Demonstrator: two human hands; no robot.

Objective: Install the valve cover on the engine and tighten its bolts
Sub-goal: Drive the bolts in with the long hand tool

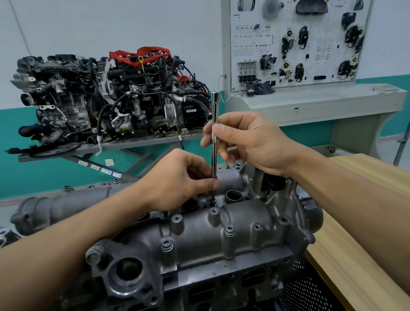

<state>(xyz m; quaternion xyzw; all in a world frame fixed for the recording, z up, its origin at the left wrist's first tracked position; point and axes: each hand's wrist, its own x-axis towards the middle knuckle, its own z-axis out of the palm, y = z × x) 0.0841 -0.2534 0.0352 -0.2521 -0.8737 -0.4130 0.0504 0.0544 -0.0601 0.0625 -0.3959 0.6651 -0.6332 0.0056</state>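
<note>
Both hands (176, 178) (248, 141) pinch the extension bar (214, 140) above the valve cover (203, 234).

Display board (323, 30) header: Chinese chars, too blurry to read.

A: Room round the ext. bar (214, 140) tip?
B: Tight: left hand (179, 178) pinches it at 10 o'clock, right hand (248, 141) grips higher up at 1. Also open tube (234, 196) just beside at 3, black actuator (272, 182) at 2.
A: Entry fr. 6?
B: Yes, over the valve cover (203, 241); only bolt bosses (177, 219) stick up. Further out, cast pipe (66, 205) at 9, wooden bench (368, 218) at 4.
</note>
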